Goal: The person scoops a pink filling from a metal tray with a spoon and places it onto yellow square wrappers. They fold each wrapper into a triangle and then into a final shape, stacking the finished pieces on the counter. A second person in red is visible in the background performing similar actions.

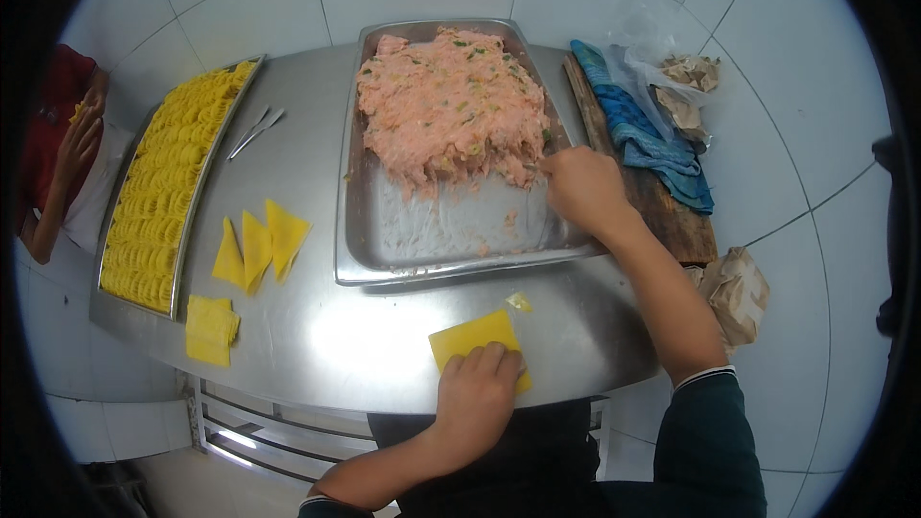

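Note:
My left hand [477, 393] has its fingers curled over a square yellow dough wrapper [470, 336] near the table's front edge. Whether several sheets are stacked there I cannot tell. My right hand [587, 192] is closed in a fist at the right side of a deep steel tray [413, 275]. Its fingers meet the edge of the pink minced filling [451, 105], which is flecked with green and heaped in the tray's far part. What the fist grips is mostly hidden in the filling. A small yellow dough scrap [519, 301] lies beyond the wrapper.
At the left stand three folded wrappers [256, 247], a small wrapper stack [211, 329], two metal utensils [254, 132] and a tray of yellow filled pieces [158, 192]. A co-worker's hand [79, 146] is beyond. Right lie a wooden board [676, 221], blue cloth [643, 134] and paper bag [737, 297].

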Demonstrator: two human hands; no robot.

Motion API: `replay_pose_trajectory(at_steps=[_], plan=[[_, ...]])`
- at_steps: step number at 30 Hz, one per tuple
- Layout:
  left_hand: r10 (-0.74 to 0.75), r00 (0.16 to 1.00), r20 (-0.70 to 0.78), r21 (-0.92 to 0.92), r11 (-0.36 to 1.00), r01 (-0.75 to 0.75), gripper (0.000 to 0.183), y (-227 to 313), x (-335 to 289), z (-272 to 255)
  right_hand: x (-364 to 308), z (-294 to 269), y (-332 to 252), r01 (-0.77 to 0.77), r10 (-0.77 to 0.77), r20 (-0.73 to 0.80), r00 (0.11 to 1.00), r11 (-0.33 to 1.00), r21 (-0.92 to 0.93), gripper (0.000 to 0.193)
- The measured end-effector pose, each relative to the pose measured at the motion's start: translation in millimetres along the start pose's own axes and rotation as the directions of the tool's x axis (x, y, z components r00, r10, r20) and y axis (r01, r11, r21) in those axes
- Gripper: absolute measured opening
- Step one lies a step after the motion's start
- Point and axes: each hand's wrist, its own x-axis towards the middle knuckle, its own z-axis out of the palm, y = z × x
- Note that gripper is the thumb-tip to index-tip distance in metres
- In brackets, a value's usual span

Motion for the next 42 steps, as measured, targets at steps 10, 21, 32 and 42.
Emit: replay_pose_trajectory(at_steps=[10, 21, 32, 42], plan=[[-0.561, 0.801, 0.211, -0.965, -0.25, 0.079, 0.042, -34, -20, -56, -82, -52, -17, -0.108, -0.118, 0.182, 0.976, 0.46, 0.881, 0.022], [-0.453, 0.79, 0.413, -0.816, -0.569, 0.101, 0.056, -4, 0, -54, -186, 0, -79, 0.527, -0.269, -0.49, 0.83, 0.667, 0.527, 0.059], [-0.609, 0.741, 0.283, -0.926, -0.376, 0.044, 0.052, -10, -2, -36, -190, -1, -68, 0.509, -0.297, -0.436, 0.85, 0.68, 0.528, 0.055], [-0.621, 0.722, 0.305, -0.88, -0.474, -0.037, 0.052, -30, -14, -43, -118, -32, -16, 0.145, 0.003, -0.365, 0.931, 0.914, 0.378, 0.031]])
